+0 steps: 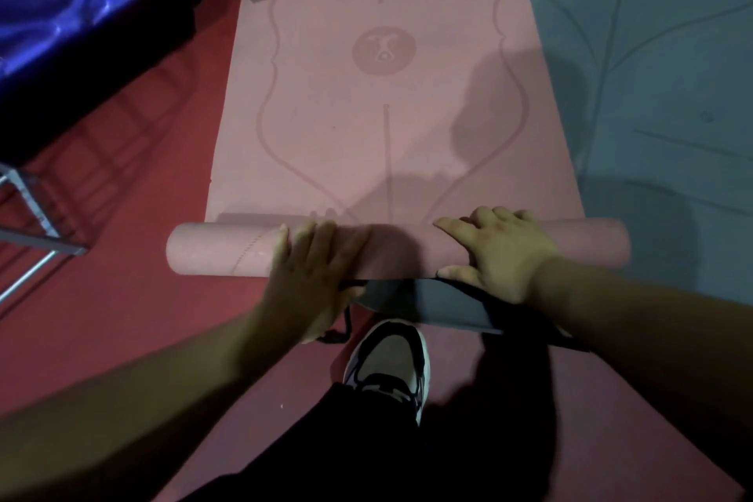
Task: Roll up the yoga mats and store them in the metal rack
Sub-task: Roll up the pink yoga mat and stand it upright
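A pink yoga mat [366, 143] lies on the floor, stretching away from me, its far end curled up. Its near end is wound into a thick roll [220, 253] lying crosswise. My left hand [309, 269] presses on the roll left of its middle, fingers fairly straight over the top. My right hand [501, 253] lies spread on the roll to the right, thumb at the near side. A grey-blue mat [652, 94] lies flat beside the pink one on the right.
A metal frame [36, 232] stands at the left edge on the red floor [122, 318]. A shiny blue-covered object [61, 12] fills the upper left. My shoe [391, 367] and dark trouser leg are just behind the roll, with a dark strap [440, 302] under my hands.
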{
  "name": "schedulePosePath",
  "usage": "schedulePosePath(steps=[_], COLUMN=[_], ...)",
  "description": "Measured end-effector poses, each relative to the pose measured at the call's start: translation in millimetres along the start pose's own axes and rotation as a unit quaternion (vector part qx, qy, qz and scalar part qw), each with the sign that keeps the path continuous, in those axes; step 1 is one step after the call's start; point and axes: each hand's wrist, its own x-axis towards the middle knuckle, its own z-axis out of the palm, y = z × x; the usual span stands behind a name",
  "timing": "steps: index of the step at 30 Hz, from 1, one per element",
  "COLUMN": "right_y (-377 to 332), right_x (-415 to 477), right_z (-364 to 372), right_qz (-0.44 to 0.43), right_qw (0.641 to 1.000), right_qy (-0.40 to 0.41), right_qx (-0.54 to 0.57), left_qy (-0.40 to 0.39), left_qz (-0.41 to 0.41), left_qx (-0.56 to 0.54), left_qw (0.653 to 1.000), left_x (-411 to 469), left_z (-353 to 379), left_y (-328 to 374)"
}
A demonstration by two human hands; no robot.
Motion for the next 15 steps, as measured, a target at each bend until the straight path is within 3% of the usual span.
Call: schedulePosePath(steps=[3, 8, 11, 15], right_y=[2, -15, -14, 2], right_x=[2, -14, -6, 9], right_z=[2, 36, 34, 8], right_qz=[0.006, 0.035, 0.041, 0.031], right_qw=[0.999, 0.983, 0.981, 0.995], right_qy=[0.027, 0.179, 0.188, 0.095], right_qx=[0.018, 0.03, 0.036, 0.009], left_qy=[0.006, -0.069, -0.092, -0.058], left_qz=[0.004, 0.04, 0.039, 0.019], left_qx=[0.0, 0.023, 0.007, 0.004], left_qw=[1.0, 0.997, 0.995, 0.998], left_x=[11, 41, 53, 51], left_z=[2, -15, -24, -26], left_y=[-6, -28, -32, -31])
